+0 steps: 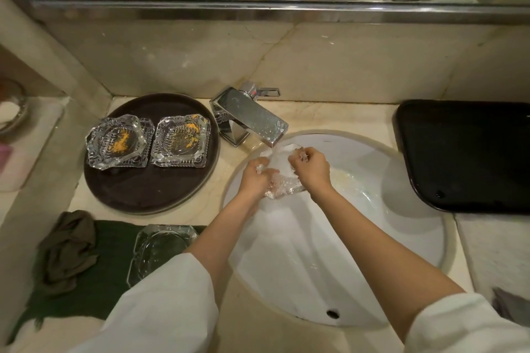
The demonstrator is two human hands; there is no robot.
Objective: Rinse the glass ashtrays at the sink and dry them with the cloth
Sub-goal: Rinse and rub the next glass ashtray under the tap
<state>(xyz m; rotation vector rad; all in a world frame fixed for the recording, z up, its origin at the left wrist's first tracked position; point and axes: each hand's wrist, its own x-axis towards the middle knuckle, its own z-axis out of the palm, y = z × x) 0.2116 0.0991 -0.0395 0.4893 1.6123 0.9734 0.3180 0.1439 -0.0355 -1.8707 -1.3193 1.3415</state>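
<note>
Gripping a glass ashtray (282, 185) over the white sink (401, 252), directly under water running from the chrome tap (249, 117). Curling the left hand (256, 176) round the ashtray's left edge, fingers wet and bent over the rim. Clamping the right hand (311, 167) on its far right corner, fingers curled tight against the glass. Tilting the ashtray between both hands, water splashing across it. Sitting on the round brown tray (137, 195) to the left of the tap: two more ashtrays, the left dirty ashtray (117, 142) and the right dirty ashtray (180, 140), side by side and just touching, both speckled with orange-yellow residue. Resting on the green towel (106, 272) on the bench (352, 114), near the left forearm: a clean ashtray (157, 249). Lying crumpled on the towel's left part: a grey-brown cloth (67, 249). Lying right of the sink: a black tray (464, 155).
</note>
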